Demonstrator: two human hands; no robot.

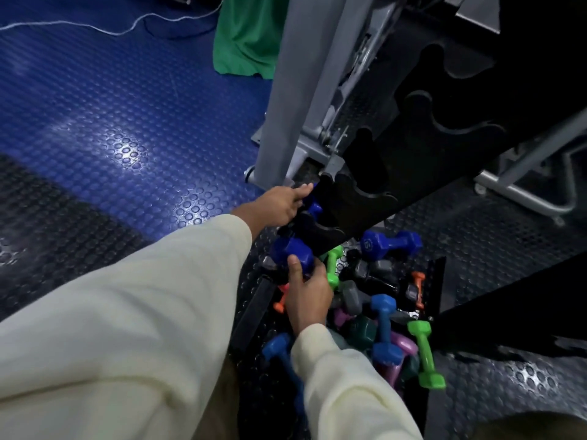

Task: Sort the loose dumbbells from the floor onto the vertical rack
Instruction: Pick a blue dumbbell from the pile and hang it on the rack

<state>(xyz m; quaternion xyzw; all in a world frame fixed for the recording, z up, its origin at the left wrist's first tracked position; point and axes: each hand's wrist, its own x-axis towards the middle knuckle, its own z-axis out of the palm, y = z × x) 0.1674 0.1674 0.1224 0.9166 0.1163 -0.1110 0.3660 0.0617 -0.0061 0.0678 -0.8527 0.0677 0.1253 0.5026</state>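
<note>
The right hand (305,293) grips one end of a dark blue dumbbell (293,254), thumb along its near face and fingers curled round the far side; that dumbbell sits at the lowest notch of the black rack (359,198), just above the pile on the floor. The left hand (281,204) reaches to the next notch up, where a second blue dumbbell (314,208) shows between the fingers and the rack's edge; the fingers lie against it, but whether they grasp it or only touch it I cannot tell, since the rack hides most of the weight. Both arms wear cream sleeves (143,312), and the left one covers much of the lower left of the view.

Below the rack lies a heap of loose weights: a large blue dumbbell (389,244) marked with a number, lying crosswise; a green dumbbell (332,265) just beside the right hand; grey and black dumbbells (370,273) crowded in the middle; a small orange dumbbell (417,289) to the right; a lighter blue dumbbell (384,328) lying over purple ones (401,342); another green dumbbell (424,357) at the heap's right edge; a blue dumbbell (282,354) partly under the right sleeve.

A grey metal frame (286,106) stands right behind the rack, close to the left hand; a green cloth (244,39) hangs beyond it; a white cord (95,28) trails over the blue studded floor (95,106).
</note>
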